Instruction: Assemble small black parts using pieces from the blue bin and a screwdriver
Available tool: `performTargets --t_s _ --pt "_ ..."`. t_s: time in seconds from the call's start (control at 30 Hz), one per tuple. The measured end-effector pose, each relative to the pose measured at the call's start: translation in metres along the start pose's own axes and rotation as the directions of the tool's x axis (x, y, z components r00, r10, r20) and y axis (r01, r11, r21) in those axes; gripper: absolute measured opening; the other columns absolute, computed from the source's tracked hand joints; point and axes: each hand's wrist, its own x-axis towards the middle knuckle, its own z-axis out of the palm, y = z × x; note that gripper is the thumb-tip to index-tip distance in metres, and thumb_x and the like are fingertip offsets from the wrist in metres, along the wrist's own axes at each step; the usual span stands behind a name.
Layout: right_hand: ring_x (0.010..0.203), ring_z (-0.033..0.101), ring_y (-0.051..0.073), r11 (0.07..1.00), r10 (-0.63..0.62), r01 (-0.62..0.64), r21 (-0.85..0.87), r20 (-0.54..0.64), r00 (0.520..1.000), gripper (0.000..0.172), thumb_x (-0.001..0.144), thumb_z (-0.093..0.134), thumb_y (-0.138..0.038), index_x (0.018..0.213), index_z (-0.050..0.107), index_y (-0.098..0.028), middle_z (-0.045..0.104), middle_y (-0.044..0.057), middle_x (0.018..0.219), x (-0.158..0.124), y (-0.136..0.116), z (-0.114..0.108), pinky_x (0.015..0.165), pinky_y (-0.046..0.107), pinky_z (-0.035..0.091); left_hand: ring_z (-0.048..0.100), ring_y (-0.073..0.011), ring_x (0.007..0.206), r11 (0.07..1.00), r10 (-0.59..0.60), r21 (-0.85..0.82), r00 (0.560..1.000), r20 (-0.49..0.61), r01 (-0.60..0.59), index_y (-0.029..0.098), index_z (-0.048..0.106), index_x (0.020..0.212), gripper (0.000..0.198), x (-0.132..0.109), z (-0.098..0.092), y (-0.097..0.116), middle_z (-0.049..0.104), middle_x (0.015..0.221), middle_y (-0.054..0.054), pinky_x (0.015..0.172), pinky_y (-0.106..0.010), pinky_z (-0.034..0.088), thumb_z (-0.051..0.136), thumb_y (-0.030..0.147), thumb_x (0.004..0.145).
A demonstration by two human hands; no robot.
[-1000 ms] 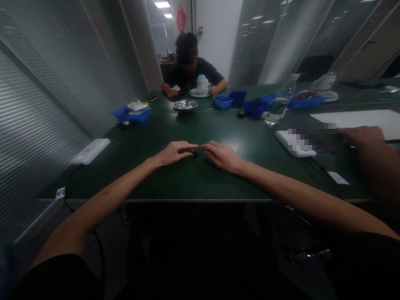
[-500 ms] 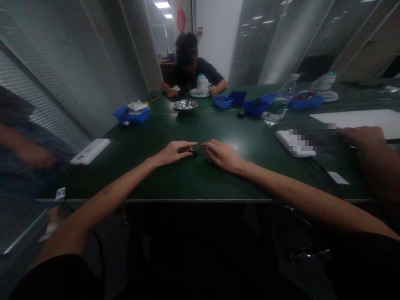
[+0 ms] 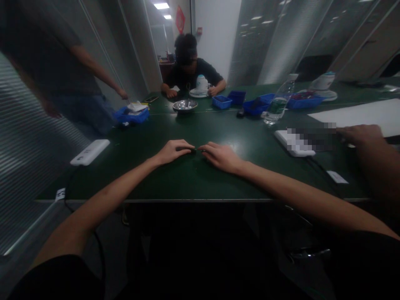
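Note:
My left hand (image 3: 173, 151) and my right hand (image 3: 220, 156) rest close together on the dark green table (image 3: 175, 179), fingertips nearly meeting. Both are curled in a pinch around a small dark object (image 3: 195, 150) lying between them; it is too small and dim to name. My forearms stretch out from the bottom corners of the view.
A white power strip (image 3: 90, 151) lies at the left, another white device (image 3: 293, 143) at the right beside another person's hand (image 3: 362, 135). Further back stand a steel bowl (image 3: 185, 105), blue bins (image 3: 222, 101), a water bottle (image 3: 279, 105). One person sits opposite; another stands at the left.
A standing person has walked in along the left side of the table. My hands have drawn slightly closer together around the small dark object.

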Motion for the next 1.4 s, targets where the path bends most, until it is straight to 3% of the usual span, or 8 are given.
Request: performTargets --t_s 0.17,0.33,0.47,0.67,1.0,1.07,1.13,1.4 --pt "0.087 0.064 0.019 1.000 0.009 -0.009 0.009 0.002 1.000 0.037 0.113 0.042 -0.036 0.141 0.060 -0.021 0.068 0.010 0.123 0.001 0.001 0.000 0.072 0.031 0.045 0.072 -0.0243 0.101 0.986 -0.037 0.153 0.991 -0.132 0.058 0.024 0.082 0.123 0.032 -0.002 -0.021 -0.028 0.077 0.117 -0.009 0.093 -0.039 0.055 0.067 0.043 0.101" --pt "0.088 0.064 0.019 1.000 0.003 -0.004 0.027 0.008 1.000 0.037 0.113 0.042 -0.037 0.142 0.060 -0.020 0.068 0.010 0.126 0.000 0.002 -0.001 0.073 0.031 0.046 0.072 -0.0281 0.104 0.886 -0.197 0.341 0.921 -0.336 0.314 0.022 0.084 0.118 0.031 -0.024 -0.072 -0.071 0.078 0.115 -0.011 0.097 -0.041 0.054 0.068 0.039 0.098" --pt "0.087 0.064 0.019 1.000 0.003 -0.004 0.031 0.018 1.000 0.038 0.113 0.043 -0.036 0.142 0.060 -0.019 0.068 0.011 0.126 0.000 0.001 -0.003 0.072 0.031 0.046 0.072 -0.0299 0.107 0.716 -0.374 0.393 0.793 -0.481 0.576 0.020 0.085 0.113 0.028 -0.052 -0.112 -0.099 0.079 0.116 -0.012 0.103 -0.040 0.052 0.070 0.031 0.093" --pt "0.091 0.065 0.020 1.000 0.005 -0.005 0.020 0.022 1.000 0.038 0.113 0.042 -0.037 0.142 0.060 -0.020 0.068 0.011 0.126 0.000 0.001 -0.003 0.073 0.032 0.047 0.074 -0.0306 0.110 0.520 -0.507 0.224 0.509 -0.695 0.824 0.017 0.086 0.112 0.029 -0.074 -0.135 -0.114 0.081 0.115 -0.011 0.106 -0.037 0.053 0.074 0.028 0.087" --pt "0.086 0.064 0.018 0.999 0.012 -0.013 0.035 0.024 1.000 0.037 0.112 0.043 -0.036 0.142 0.061 -0.020 0.068 0.011 0.127 0.000 0.001 -0.002 0.072 0.032 0.046 0.074 -0.0281 0.108 0.487 -0.621 0.010 0.354 -0.699 0.874 0.020 0.085 0.102 0.024 -0.068 -0.136 -0.109 0.082 0.111 -0.008 0.103 -0.035 0.055 0.082 0.031 0.081" --pt "0.087 0.064 0.019 0.999 0.011 -0.012 0.033 0.023 1.000 0.037 0.112 0.044 -0.036 0.142 0.061 -0.021 0.068 0.011 0.127 0.000 0.002 -0.002 0.073 0.032 0.047 0.074 -0.0277 0.105 0.509 -0.635 -0.003 0.373 -0.676 0.861 0.020 0.085 0.101 0.024 -0.068 -0.136 -0.108 0.082 0.111 -0.009 0.102 -0.037 0.055 0.083 0.031 0.080" --pt "0.088 0.064 0.019 1.000 0.011 -0.011 0.027 0.021 1.000 0.037 0.112 0.044 -0.037 0.141 0.061 -0.021 0.068 0.011 0.127 0.000 0.002 -0.001 0.073 0.032 0.047 0.074 -0.0287 0.105 0.559 -0.633 0.019 0.442 -0.636 0.829 0.019 0.084 0.100 0.024 -0.066 -0.133 -0.105 0.082 0.111 -0.010 0.102 -0.039 0.055 0.083 0.031 0.080" --pt "0.088 0.064 0.018 1.000 0.006 -0.006 0.019 0.025 1.000 0.037 0.112 0.044 -0.037 0.141 0.061 -0.022 0.068 0.010 0.127 0.001 0.003 0.000 0.073 0.031 0.046 0.072 -0.0289 0.114 0.876 -0.417 0.133 0.867 -0.273 0.463 0.024 0.084 0.111 0.031 -0.033 -0.084 -0.064 0.079 0.121 -0.008 0.107 -0.044 0.052 0.078 0.045 0.089"
